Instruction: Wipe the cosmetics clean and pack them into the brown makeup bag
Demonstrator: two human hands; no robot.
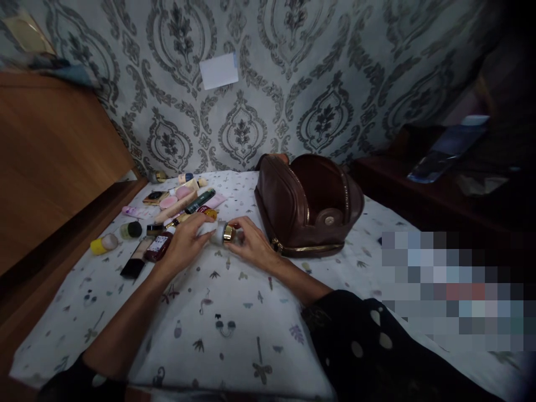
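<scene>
The largest thing is the wall w/ pale silvery wallpaper in dark floral pattern (240, 128), at the back. Before it spreads the white cloth w/ small printed figures (234, 312). On the left stands a brown wooden panel (54, 151), & on the far right a dark maroon surface (389, 176) carries a transparent plastic packet (439, 151). Part of the right side is pixelated, so I can't tell what is there.

The dark brown leather bag w/ gold-coloured zip (282, 195) sits on the cloth nr the wall, its top wide open. Two hands in black sleeves w/ pale dots (377, 340) meet in front, to the left of the bag. On the wall hangs a white rectangular card (219, 71).

Left hand (188, 239) is closed around the white end of a small pale bottle w/ gold-coloured cap (219, 234); right hand (253, 244) pinches its gold end w/ bent fingers. The bottle is thus b/w both hands, above the cloth.

Nr the left hand lie other cosmetics, incl. a dark red bottle w/ white label (159, 245), a beige bottle w/ black cap (138, 258), a dark green tube (200, 201) & a small yellow-and-pinkish bottle (104, 244)
</scene>
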